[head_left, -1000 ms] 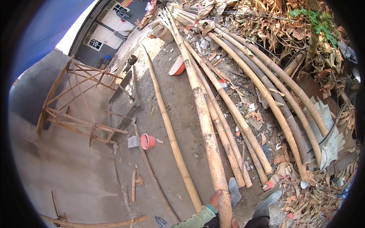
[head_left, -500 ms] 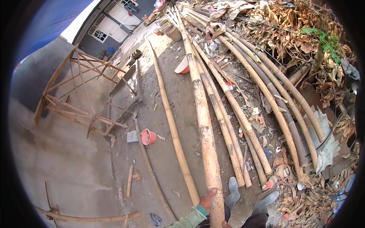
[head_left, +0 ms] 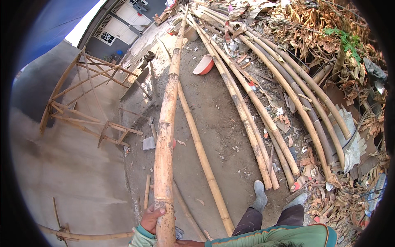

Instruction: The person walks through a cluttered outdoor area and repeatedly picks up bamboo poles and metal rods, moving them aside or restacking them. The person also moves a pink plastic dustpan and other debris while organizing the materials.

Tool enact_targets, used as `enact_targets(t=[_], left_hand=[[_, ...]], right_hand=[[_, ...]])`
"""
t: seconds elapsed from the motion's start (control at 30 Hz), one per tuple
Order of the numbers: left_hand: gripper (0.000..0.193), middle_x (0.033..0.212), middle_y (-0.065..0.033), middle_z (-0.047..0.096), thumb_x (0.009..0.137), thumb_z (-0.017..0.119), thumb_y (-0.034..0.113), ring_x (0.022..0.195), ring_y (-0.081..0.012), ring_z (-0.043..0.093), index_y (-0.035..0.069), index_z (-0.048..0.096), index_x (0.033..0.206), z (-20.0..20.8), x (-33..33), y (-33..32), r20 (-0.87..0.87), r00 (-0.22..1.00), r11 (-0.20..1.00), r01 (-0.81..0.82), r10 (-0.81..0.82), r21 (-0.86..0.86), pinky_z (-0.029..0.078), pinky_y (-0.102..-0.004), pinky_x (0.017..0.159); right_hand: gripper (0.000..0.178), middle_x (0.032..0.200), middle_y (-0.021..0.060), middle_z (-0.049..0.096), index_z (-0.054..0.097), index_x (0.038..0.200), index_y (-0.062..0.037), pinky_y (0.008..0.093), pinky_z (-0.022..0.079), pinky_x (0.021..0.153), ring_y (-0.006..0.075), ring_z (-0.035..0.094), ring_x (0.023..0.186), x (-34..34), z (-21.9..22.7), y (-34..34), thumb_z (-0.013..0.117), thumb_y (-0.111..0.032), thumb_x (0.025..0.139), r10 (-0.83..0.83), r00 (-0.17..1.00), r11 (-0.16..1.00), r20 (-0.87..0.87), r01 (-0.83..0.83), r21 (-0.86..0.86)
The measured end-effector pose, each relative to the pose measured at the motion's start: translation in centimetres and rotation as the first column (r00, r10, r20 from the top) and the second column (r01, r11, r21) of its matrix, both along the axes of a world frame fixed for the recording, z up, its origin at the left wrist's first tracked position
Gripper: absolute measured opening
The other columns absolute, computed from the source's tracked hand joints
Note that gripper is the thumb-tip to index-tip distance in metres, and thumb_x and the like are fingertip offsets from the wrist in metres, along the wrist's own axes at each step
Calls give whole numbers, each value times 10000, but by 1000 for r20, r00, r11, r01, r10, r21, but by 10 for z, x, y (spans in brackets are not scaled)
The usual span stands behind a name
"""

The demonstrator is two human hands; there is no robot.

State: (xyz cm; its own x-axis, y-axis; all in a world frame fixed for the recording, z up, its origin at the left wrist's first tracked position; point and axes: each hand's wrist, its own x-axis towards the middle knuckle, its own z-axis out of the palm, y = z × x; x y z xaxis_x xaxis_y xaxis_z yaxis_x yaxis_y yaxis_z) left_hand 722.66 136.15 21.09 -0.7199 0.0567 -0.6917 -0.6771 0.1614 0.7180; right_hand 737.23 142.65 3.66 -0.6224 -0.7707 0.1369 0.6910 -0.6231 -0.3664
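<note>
A long, thick bamboo pole (head_left: 164, 144) with dark blotches runs from the lower edge up toward the far end of the yard. My left hand (head_left: 150, 219) is closed around its near part from the left side, thumb lying over the top. Lower down, my right hand (head_left: 183, 243) is against the same pole from the right, its fingers mostly hidden behind the pole and by the picture's edge. Under the held pole, a thinner bamboo pole (head_left: 201, 152) lies on the ground.
Several bamboo poles (head_left: 255, 127) lie along the right, beside dry leaves (head_left: 321, 24) and rubbish. A red-and-white basin (head_left: 204, 65) sits on the dirt. Left stand a bamboo frame (head_left: 82, 99), a grey block (head_left: 149, 143) and a concrete wall. My boots (head_left: 259, 195) are at lower right.
The held pole has swung to the left, away from the poles on the right, and now crosses over the thinner pole. Both hands moved left with it. The red bucket is now mostly covered.
</note>
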Motion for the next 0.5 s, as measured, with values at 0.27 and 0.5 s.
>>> enact_targets(t=[0.27,0.5], left_hand=[[531,1081,-111,627,823,725,137,946,-199,630,-35,471,1257,-277,34,-8,39,995,975,-101,95,200,518,-340,858],[896,1220,-219,609,808,740,382,1091,-260,613,-91,288,1421,-532,111,56,80,993,983,100,-89,-156,478,-346,947]], right_hand=[[810,1131,140,596,359,1371,-10,346,512,787,226,618,963,53,-144,39,686,-492,809,-239,867,958,436,138,250],[941,1185,232,583,374,1291,64,386,479,938,316,595,1103,93,-321,131,865,-375,618,-303,951,165,61,-11,986]])
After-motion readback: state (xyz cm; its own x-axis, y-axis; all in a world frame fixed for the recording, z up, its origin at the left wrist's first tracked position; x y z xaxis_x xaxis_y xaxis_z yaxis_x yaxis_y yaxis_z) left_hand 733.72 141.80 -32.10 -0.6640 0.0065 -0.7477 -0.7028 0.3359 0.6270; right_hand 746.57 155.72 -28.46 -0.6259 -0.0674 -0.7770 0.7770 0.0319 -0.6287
